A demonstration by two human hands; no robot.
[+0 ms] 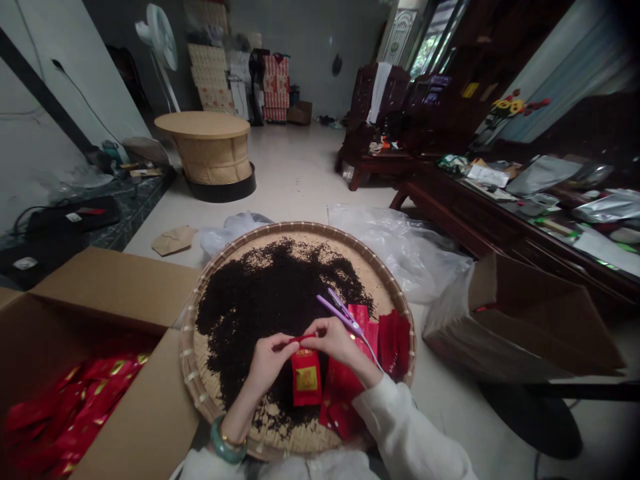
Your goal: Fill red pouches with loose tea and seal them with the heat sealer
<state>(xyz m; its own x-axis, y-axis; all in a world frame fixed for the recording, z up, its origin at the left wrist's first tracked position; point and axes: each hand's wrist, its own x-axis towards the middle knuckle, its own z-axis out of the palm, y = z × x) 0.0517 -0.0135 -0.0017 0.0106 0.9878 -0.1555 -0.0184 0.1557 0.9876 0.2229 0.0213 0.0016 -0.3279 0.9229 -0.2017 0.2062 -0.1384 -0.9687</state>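
Note:
Between my two hands, a small red packet (pixel 307 381) with a gold label hangs upright over the round woven bamboo tray (pixel 190 347). My left hand (pixel 270 363) pinches the packet's top edge from the left. On the other side, my right hand (pixel 333 340) grips the same top edge. Dark loose tea leaves (pixel 260 287) cover much of the tray. A purple hair straightener (pixel 343 313) with a cord lies by my right hand, on red packets (pixel 345 387) that look flat. More red packets (pixel 393 340) rest at the tray's right rim.
At left stands an open cardboard box (pixel 120 287) holding many red packets (pixel 75 413). Another open carton (pixel 525 320) is at right. Clear plastic sheeting (pixel 400 247) lies on the floor behind the tray. Farther back are a round-topped table (pixel 203 125) and a cluttered wooden table (pixel 465 207).

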